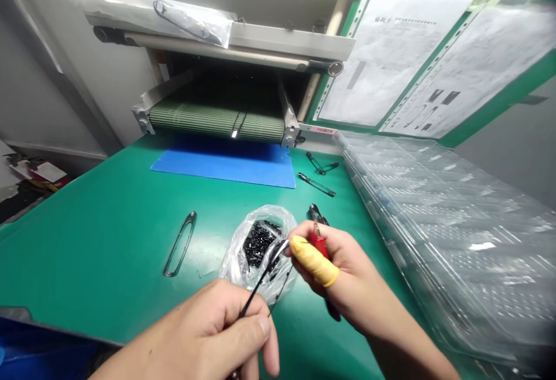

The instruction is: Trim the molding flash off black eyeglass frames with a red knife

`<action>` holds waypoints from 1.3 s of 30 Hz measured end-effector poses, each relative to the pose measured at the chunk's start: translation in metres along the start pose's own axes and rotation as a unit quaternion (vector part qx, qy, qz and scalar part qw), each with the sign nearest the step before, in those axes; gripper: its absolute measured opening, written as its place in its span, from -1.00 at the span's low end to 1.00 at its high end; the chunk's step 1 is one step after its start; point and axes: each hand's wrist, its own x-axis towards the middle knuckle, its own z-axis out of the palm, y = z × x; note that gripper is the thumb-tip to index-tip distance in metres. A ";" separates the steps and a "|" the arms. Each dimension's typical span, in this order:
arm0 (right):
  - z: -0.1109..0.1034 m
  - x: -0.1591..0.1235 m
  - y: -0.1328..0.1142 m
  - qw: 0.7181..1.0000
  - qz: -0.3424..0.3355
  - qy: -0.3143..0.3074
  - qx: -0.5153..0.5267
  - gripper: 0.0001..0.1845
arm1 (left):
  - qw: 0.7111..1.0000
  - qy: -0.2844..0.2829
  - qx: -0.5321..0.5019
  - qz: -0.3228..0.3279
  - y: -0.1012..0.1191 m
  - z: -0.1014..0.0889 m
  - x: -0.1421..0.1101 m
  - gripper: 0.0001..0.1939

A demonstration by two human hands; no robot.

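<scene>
- Left hand [204, 333]: grip pressed together, thumb and fingers pinching a thin black strip [260, 281] with a bright metal end. That end sits over the bag, just beside the right hand.
- Right hand [343, 270]: grip curled closed around a red-handled tool [320, 244]; tool type cannot be confirmed. 1 finger wears a yellow finger cot [313, 261].
- Clear plastic bag [256, 252]: lies on the table between the 2 hands, open, holding a heap of small black parts [258, 244]. Parts too small to identify.
- Table [87, 276]: green surface.
- Loop-shaped metal clip [180, 244]: lies flat on the table, left of the bag, well apart from it.
- Dark metal tool [317, 215]: partly hidden behind the right hand.
- 2 dark elongated clips [317, 184]: lie near the blue mat [226, 165].
- Conveyor belt [217, 122]: green, at the far edge of the table.
- Stacked clear plastic trays [443, 235]: on the right side of the table.
- Printed sheets [391, 55]: posted on a green board above the trays.
</scene>
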 end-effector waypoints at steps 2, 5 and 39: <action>0.003 0.003 0.004 0.999 0.002 0.002 0.039 -0.67 | 0.997 -0.024 -0.055 0.038 -0.006 -0.001 0.011 -0.68; 0.005 0.003 0.009 0.999 -0.031 0.035 0.015 -0.68 | 0.992 0.007 -0.079 0.098 -0.010 -0.001 0.021 -0.73; -0.051 -0.035 0.058 0.914 -0.027 0.389 -0.108 -0.73 | 0.950 0.230 0.096 0.188 0.007 -0.036 0.038 -0.61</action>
